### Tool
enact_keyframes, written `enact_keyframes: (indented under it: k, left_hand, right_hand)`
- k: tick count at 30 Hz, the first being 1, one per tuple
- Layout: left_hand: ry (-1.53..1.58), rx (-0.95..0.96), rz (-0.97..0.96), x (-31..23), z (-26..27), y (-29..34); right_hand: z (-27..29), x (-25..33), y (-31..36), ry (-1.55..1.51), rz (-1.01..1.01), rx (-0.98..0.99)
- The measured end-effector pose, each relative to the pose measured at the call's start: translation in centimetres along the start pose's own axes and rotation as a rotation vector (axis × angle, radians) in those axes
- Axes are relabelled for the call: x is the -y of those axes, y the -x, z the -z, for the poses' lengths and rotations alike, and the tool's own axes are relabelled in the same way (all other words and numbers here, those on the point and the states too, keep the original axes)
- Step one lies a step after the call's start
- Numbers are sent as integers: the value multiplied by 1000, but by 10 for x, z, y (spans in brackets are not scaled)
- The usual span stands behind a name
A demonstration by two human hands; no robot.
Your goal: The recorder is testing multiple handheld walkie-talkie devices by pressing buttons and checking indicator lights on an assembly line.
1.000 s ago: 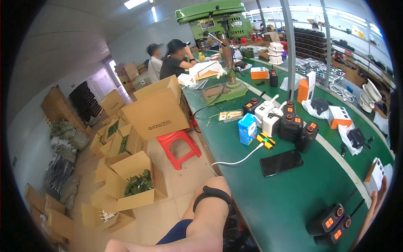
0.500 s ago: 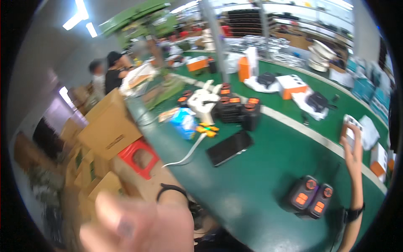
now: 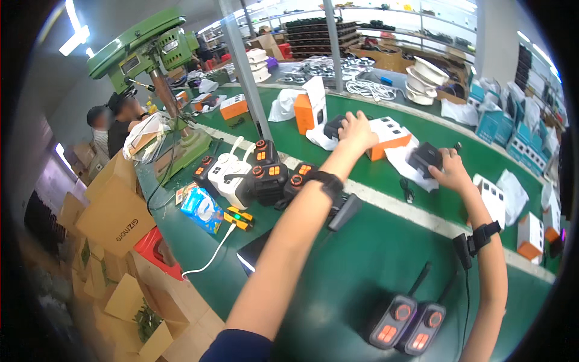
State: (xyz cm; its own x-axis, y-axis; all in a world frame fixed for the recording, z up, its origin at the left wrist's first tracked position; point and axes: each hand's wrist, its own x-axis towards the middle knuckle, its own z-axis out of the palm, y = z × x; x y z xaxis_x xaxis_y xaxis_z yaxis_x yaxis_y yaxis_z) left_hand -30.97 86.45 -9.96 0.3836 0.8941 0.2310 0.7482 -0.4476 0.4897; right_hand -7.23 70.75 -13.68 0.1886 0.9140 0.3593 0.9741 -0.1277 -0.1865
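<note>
My left hand (image 3: 357,131) reaches across the green conveyor line with its fingers spread, beside a black device (image 3: 334,127) on a white wrapper. Close to its right stands a white and orange box (image 3: 389,136). Farther right, my right hand (image 3: 453,172) has its thumb at the near right corner of another black device (image 3: 424,158), fingers apart. That device lies on a white plastic wrapper (image 3: 405,168). Below my arms, two black boxy devices (image 3: 393,321) with round orange-ringed dials and orange buttons stand side by side.
Several black devices (image 3: 269,181) and a white power strip (image 3: 228,178) stand left of my left forearm, near a blue packet (image 3: 202,209). A phone (image 3: 252,252) is partly behind that forearm. A green drill press (image 3: 145,51), a metal post (image 3: 244,72) and cartons (image 3: 114,208) are leftward.
My left hand has gone from the lower left to far over the line. My right hand has left a white box at the right and moved left to a black device. The view has shifted.
</note>
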Motion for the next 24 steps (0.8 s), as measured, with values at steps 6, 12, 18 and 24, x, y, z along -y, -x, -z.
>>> enact_keyframes:
  k: [6,12,18,24]
  left_hand:
    - [-283,-59,146,48,-57,-56]
    - [-70,10,218,51,-48,-66]
    - [-33,23,196,47,-46,-65]
    - [-141,134,129,38,-53,-62]
  right_hand:
    - [-9,-11,-33,-101,-86,130]
    - [-14,-8,-48,-34,-144,283]
    - [-16,11,-44,221,-15,243]
    - [-6,13,-32,245,108,105]
